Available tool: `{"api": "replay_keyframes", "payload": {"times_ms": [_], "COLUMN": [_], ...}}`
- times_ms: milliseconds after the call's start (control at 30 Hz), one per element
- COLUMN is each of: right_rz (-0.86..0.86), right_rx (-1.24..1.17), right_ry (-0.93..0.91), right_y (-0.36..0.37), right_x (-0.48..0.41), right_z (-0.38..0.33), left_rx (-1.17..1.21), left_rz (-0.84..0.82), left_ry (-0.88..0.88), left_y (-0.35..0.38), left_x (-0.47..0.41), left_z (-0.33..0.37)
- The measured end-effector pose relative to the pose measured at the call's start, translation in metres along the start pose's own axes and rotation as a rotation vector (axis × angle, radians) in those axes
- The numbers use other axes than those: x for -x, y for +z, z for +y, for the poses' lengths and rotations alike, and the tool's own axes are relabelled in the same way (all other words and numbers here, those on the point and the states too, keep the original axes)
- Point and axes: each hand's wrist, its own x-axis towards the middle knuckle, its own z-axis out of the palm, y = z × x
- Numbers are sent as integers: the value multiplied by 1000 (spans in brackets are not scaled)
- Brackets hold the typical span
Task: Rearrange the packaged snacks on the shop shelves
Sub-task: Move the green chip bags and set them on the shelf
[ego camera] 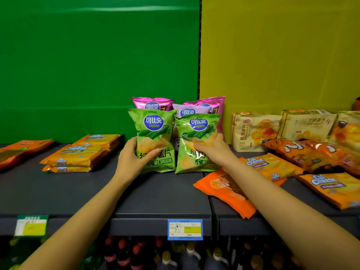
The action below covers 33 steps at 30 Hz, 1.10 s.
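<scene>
Green foil: two glossy green crisp bags stand upright, side by side, at the middle of the dark grey shop shelf (pixel 155 193), one in each of a person's hands.
Left hand (pixel 132 158): wrapped around the lower left edge of the left green crisp bag (pixel 153 137), thumb across the front, fingers hidden behind.
Right hand (pixel 211 148): laid on the front of the right green crisp bag (pixel 194 141), fingers curled over its middle; whether it grips or only steadies cannot be told.
Behind: shiny pink crisp bags (pixel 153 103) of the same brand stand in a back row against the green and yellow rear panels, touching the green pair.
Key relation: each bag sits directly ahead of its own hand, long axis vertical, the two bags almost touching at their inner edges; neither hand needs to cross over.
Left end of shelf: flat orange wafer packets (pixel 85 151) lie stacked, well apart from the crisps.
Right end of shelf: pale croissant bags (pixel 253 129) stand at the back, with loose orange snack packets (pixel 226 190) scattered flat in front, one overhanging the front edge under the right forearm.
Likely step: squaring the front row into line, judging by the grip.
Risk: light, puffy bags tip easily once released.
</scene>
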Motion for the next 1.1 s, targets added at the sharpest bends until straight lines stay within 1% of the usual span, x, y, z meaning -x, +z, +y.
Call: {"api": "replay_keyframes", "payload": {"times_ms": [133, 300, 567, 733, 867, 967, 1033, 1100], "right_rz": [49, 40, -7, -5, -4, 0, 33, 40], "right_rx": [7, 100, 16, -18, -51, -46, -20, 22], "right_ry": [31, 27, 32, 17, 7, -5, -22, -32], "right_y": [4, 11, 6, 0, -12, -28, -44, -65], "right_x": [2, 7, 11, 13, 17, 19, 23, 28], "right_z": [-4, -8, -10, -12, -12, -8, -6, -4], "left_rx": [18, 21, 31, 23, 27, -69, -108, -138], "left_rz": [-8, -15, 5, 23, 88, 179, 262, 346], "left_ry": [5, 15, -33, -35, -24, 7, 73, 208], "left_y": [-4, -7, -8, -8, -11, -14, -16, -17], "left_x": [3, 3, 6, 6, 7, 8, 10, 13], "left_z": [0, 1, 2, 5, 6, 4, 9, 20]}}
